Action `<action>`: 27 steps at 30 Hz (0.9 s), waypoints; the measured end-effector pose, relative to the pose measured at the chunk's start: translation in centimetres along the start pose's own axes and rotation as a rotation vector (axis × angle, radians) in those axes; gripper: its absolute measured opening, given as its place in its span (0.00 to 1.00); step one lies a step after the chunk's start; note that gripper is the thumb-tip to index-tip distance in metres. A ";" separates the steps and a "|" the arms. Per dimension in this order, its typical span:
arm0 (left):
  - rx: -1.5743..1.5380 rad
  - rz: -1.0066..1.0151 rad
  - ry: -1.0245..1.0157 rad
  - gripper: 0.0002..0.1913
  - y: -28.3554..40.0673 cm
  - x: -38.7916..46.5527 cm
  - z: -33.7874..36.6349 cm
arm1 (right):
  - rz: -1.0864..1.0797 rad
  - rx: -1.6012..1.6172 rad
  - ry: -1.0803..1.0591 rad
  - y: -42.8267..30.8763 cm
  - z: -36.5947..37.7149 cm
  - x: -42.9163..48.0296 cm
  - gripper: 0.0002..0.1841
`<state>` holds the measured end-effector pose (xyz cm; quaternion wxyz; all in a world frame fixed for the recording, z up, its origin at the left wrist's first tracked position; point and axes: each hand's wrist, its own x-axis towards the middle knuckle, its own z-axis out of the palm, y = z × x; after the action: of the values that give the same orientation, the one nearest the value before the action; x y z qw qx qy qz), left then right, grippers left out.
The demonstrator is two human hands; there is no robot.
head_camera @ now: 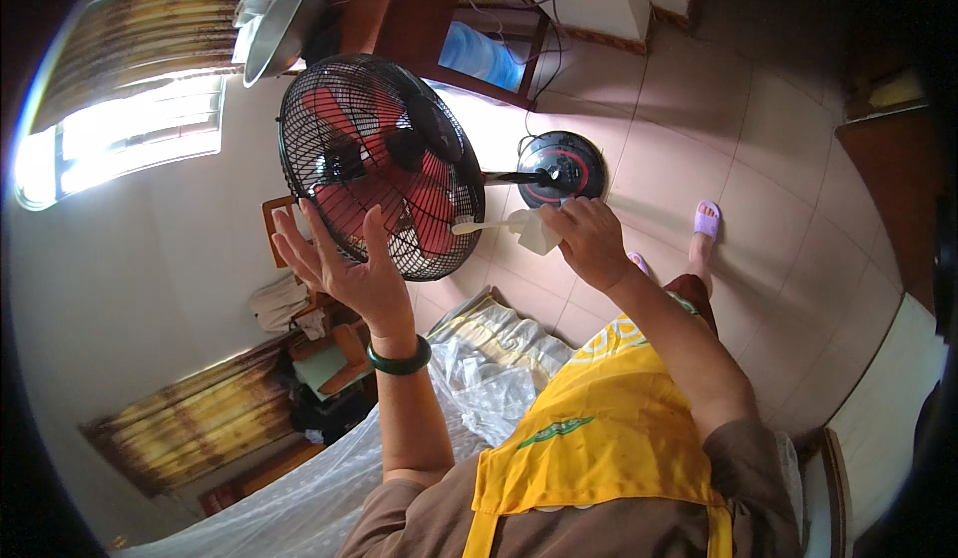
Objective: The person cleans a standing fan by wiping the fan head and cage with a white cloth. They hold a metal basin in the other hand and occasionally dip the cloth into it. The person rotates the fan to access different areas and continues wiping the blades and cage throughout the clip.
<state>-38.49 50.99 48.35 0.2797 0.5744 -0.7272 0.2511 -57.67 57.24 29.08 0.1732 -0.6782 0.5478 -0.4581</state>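
A standing fan (382, 169) with red blades and a black wire cage is in front of me, its face turned to the left. Beside the cage's lower left edge, my left hand (344, 266) is raised with fingers spread, holding nothing; a dark green bangle (400, 356) circles that wrist. My right hand (587, 240) grips a toothbrush (479, 226) together with a pale folded cloth or paper (537, 234). The toothbrush's bristled head points left and overlaps the lower right of the cage in view; whether it touches the wire cannot be told.
The round black fan base (561, 169) stands on the tiled floor (681, 139). Behind the fan is a wooden table (367, 4) bearing a metal basin (281, 23), with a blue water bottle (479, 56) beneath. Cables hang near it. A bed with white netting (479, 386) lies to the left.
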 end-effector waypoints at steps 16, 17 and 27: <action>0.006 -0.009 -0.010 0.34 0.5 -0.5 -0.3 | -0.003 0.166 -0.070 0.6 -0.9 -1.7 0.18; 0.001 -0.009 -0.010 0.34 0.5 -0.6 -0.3 | -0.028 0.163 -0.061 0.7 -0.6 -1.4 0.18; 0.017 -0.005 -0.023 0.35 0.5 -0.6 -0.5 | 0.107 0.326 0.037 2.7 -0.4 -0.1 0.19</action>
<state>-38.84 51.88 48.28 0.2671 0.5813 -0.7268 0.2501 -59.61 56.50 27.25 0.2949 -0.6025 0.5048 -0.5433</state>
